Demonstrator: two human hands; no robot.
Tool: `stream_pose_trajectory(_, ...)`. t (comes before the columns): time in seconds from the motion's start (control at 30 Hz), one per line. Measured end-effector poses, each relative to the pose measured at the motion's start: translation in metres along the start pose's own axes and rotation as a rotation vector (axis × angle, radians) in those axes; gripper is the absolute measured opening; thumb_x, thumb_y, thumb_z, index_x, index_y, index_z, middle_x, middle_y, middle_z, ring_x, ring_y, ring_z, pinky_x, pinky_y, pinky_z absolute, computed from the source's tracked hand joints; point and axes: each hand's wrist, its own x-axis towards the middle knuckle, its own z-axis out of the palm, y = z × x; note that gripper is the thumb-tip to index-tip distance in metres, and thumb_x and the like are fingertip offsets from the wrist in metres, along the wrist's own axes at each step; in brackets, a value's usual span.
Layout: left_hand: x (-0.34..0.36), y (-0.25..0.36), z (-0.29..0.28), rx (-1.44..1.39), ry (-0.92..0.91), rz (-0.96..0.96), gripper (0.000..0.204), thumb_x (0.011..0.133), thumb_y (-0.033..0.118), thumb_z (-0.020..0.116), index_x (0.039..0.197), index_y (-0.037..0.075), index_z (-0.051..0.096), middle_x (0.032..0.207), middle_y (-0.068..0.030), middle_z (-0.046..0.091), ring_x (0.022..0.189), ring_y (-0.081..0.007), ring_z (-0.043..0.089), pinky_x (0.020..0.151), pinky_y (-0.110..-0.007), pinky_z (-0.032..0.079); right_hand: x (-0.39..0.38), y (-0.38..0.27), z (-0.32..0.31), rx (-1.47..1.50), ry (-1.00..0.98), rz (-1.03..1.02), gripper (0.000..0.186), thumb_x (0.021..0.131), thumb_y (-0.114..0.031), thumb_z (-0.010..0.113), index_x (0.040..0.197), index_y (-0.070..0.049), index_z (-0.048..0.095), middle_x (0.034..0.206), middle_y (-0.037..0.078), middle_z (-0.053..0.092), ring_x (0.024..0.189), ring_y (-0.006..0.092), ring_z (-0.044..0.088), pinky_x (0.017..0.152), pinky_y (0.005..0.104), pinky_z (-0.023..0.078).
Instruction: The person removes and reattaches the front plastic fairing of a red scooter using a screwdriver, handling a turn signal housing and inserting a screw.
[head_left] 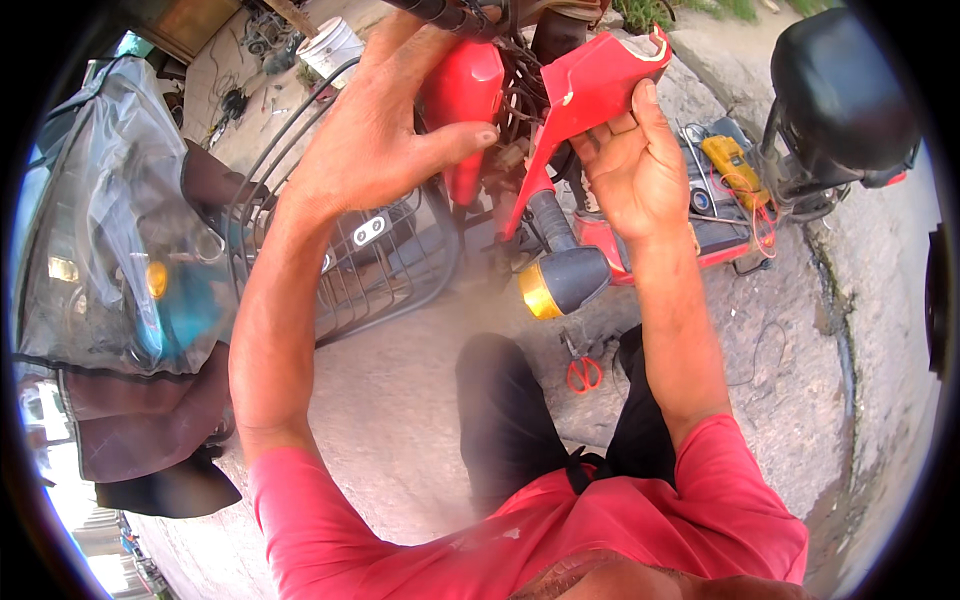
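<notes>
My left hand (pixel 390 130) is open, thumb stretched across the front of a red body panel (pixel 468 85) below the black handlebar; its fingertips are partly hidden at the top. My right hand (pixel 635 165) grips a separate red plastic panel (pixel 590 82) with pale edging, thumb on its face and fingers curled beneath. Dark cables (pixel 515 85) run between the two panels. Below them are a black wire basket (pixel 360 290), a grey column and a black lamp housing (pixel 570 285) with a yellow front.
Orange-handled scissors (pixel 584 374) lie on the concrete. A yellow instrument (pixel 735 170) with leads rests on the red footboard. A black padded part (pixel 840 85) stands right. A vehicle with clear plastic cover (pixel 120 230) stands left. A white bucket (pixel 328 45) is behind.
</notes>
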Motion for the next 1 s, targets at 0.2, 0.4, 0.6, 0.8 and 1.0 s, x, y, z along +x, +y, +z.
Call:
stream_pose_trajectory(0.2,-0.002,-0.004,0.004,-0.043,0.050,0.077,0.090,0.082,0.032,0.076,0.157,0.001,0.037,0.166,-0.0273,0.023,0.155,-0.0443,0.019,0.126,-0.049,0.019,-0.004,0.009,0.016,0.102,0.031,-0.045,0.043,0.109,-0.040,0.051,0.139,-0.009,0.056,0.137,0.008,0.064,0.128,0.0259,0.058,0.114,0.0467,0.042)
stream_pose_trajectory(0.4,-0.003,-0.013,0.008,-0.091,0.118,0.173,0.094,0.079,0.035,0.079,0.155,0.000,0.038,0.162,-0.0292,0.026,0.152,-0.0474,0.021,0.125,-0.052,0.022,-0.001,0.022,0.029,-0.046,-0.104,-0.226,0.044,0.110,-0.041,0.048,0.140,-0.009,0.055,0.136,0.008,0.065,0.127,0.0241,0.058,0.112,0.0454,0.044)
stream_pose_trajectory(0.6,-0.003,-0.024,0.019,0.045,0.163,0.158,0.097,0.077,0.045,0.083,0.151,-0.004,0.042,0.156,-0.0299,0.032,0.146,-0.0483,0.030,0.121,-0.054,0.028,0.003,0.028,0.033,-0.061,-0.128,-0.269,0.049,0.111,-0.043,0.044,0.145,-0.008,0.051,0.141,0.008,0.061,0.127,0.0239,0.059,0.111,0.0452,0.044)
stream_pose_trajectory(0.8,-0.010,-0.015,0.024,0.008,0.232,0.139,0.093,0.079,0.043,0.083,0.148,-0.005,0.043,0.154,-0.0311,0.034,0.144,-0.0482,0.033,0.119,-0.055,0.031,0.006,0.042,0.030,-0.257,-0.098,-0.421,0.052,0.106,-0.037,0.058,0.146,-0.006,0.047,0.140,0.009,0.059,0.128,0.0238,0.057,0.110,0.0441,0.045)
stream_pose_trajectory(1.0,-0.010,-0.041,0.039,0.058,0.340,0.241,0.091,0.080,0.039,0.082,0.147,-0.008,0.043,0.153,-0.0319,0.036,0.144,-0.0487,0.035,0.120,-0.053,0.032,-0.002,0.057,0.021,-0.483,-0.098,-0.535,0.061,0.095,-0.016,0.074,0.146,-0.002,0.043,0.135,0.011,0.059,0.124,0.0226,0.059,0.109,0.0412,0.047)
